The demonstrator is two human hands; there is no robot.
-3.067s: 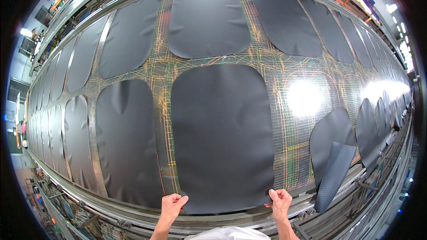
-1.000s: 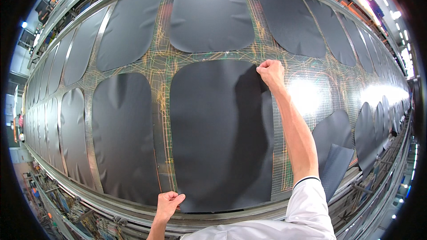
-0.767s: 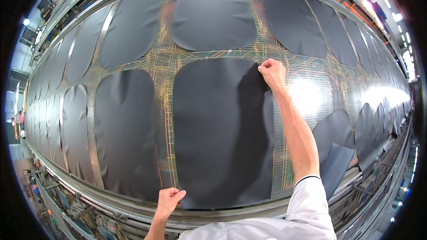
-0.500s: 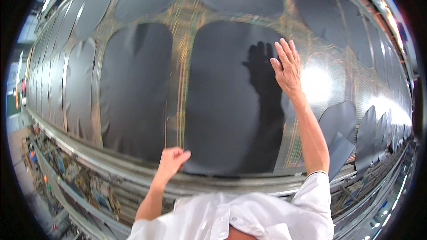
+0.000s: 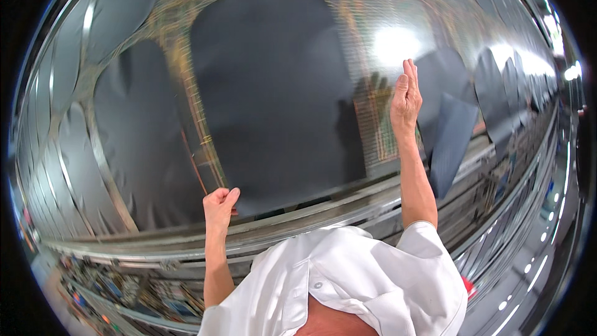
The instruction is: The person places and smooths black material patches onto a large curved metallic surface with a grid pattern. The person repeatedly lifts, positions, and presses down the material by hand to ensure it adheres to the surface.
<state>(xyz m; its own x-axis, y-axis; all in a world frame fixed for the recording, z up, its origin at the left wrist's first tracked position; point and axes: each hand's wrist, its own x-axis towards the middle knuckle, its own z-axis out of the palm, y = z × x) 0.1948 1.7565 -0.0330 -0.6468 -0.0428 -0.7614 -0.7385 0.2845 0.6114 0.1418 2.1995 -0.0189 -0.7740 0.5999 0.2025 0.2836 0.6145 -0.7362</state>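
A large black leather-like sheet [image 5: 273, 93] with rounded far corners lies spread on a shiny see-through surface [image 5: 392, 130] streaked with yellow-green. At its near left corner my left hand [image 5: 219, 208] is closed, thumb and fingers pinching the sheet's edge. My right hand [image 5: 406, 102] is open, fingers straight and together, held over the bare strip beyond the sheet's right edge. It grips nothing, and its shadow falls on the surface to its left. Beside my right forearm, another dark sheet [image 5: 441, 65] has a folded-over flap [image 5: 454, 137] hanging past the front edge.
More black sheets [image 5: 137, 143] lie in rows to the left, and others [image 5: 497, 93] hang over the edge at right. A metal rail [image 5: 311, 221] runs along the front. Below it at left are cluttered machine parts [image 5: 143, 292].
My view has swung to the right, so the sheets appear farther left. My left hand has closed on the sheet's corner. My right hand has moved right, off the sheet, its fingers drawn together.
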